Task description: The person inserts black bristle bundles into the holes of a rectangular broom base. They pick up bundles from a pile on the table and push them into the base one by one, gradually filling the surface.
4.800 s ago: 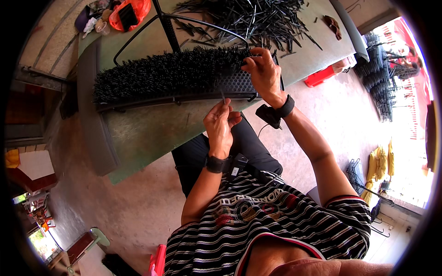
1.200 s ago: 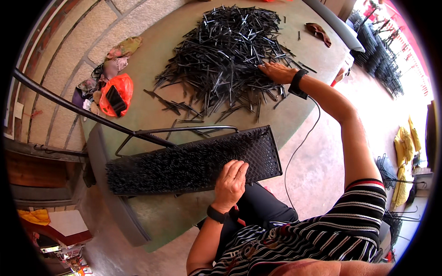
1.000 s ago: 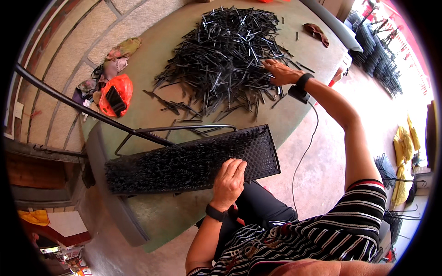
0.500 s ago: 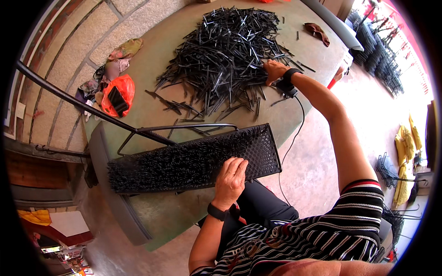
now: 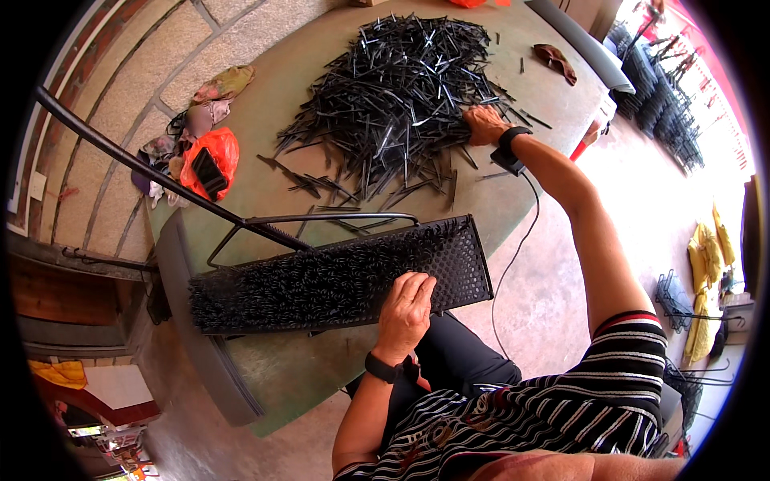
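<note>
A long black perforated panel lies tilted across the near side of the table. Short black bristle-like pieces crowd most of it, while bare holes show at its right end. Over the border between the two rests my left hand, fingers bent and pressed together at the panel; whatever they pinch is hidden. My right arm stretches to the far side, where my right hand is closed at the right edge of a heap of thin black strips. Its fingertips are partly lost among the strips.
A long black tube slants from the panel's frame to the upper left. An orange bag with a phone lies by the brick wall. Near the right wrist hangs a cable. A brown object sits far right.
My right hand has drawn its fingers together at the heap's edge and shifted slightly right. My left hand stays at nearly the same spot on the panel.
</note>
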A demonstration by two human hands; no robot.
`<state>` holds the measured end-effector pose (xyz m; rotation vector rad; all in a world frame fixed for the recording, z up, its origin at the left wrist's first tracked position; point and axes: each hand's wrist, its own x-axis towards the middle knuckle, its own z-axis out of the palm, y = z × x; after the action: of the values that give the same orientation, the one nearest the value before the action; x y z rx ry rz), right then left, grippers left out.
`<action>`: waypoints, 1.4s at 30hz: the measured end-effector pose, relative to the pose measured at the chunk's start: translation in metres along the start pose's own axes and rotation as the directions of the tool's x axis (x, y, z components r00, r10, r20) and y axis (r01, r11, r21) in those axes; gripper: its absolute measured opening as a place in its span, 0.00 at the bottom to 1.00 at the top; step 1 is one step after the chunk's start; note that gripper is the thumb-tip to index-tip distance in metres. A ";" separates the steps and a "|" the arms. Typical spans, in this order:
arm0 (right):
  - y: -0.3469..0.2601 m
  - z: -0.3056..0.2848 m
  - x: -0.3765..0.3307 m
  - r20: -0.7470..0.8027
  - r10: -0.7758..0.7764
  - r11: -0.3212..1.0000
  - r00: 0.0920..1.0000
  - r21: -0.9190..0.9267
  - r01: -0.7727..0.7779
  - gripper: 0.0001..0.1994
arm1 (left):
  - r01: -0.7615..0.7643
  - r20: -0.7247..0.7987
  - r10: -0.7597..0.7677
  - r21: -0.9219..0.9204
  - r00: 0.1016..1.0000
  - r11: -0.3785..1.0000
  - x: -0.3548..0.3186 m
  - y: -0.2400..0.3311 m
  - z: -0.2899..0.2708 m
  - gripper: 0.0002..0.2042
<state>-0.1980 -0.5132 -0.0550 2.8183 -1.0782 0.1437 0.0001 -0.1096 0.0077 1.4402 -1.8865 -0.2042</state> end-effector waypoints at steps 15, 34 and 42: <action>-0.025 -0.045 0.022 0.145 0.002 1.000 0.989 -0.022 0.001 0.08 | -0.004 -0.015 0.004 -0.014 1.000 1.000 -0.002 0.001 -0.002 0.09; -0.055 -0.104 0.024 -0.290 -0.282 0.870 0.915 -0.479 0.117 0.04 | 0.126 -0.068 -0.165 -0.393 0.984 0.911 0.012 0.058 -0.063 0.13; -0.092 -0.157 0.021 -0.354 -0.033 0.950 0.935 -0.302 -0.081 0.04 | 0.403 0.393 -0.380 -0.914 0.837 -0.058 0.099 0.050 -0.086 0.26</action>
<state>-0.1282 -0.4357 0.0953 2.3772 -0.9544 0.4274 0.0066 -0.1539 0.1410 0.8029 -0.6824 -1.5226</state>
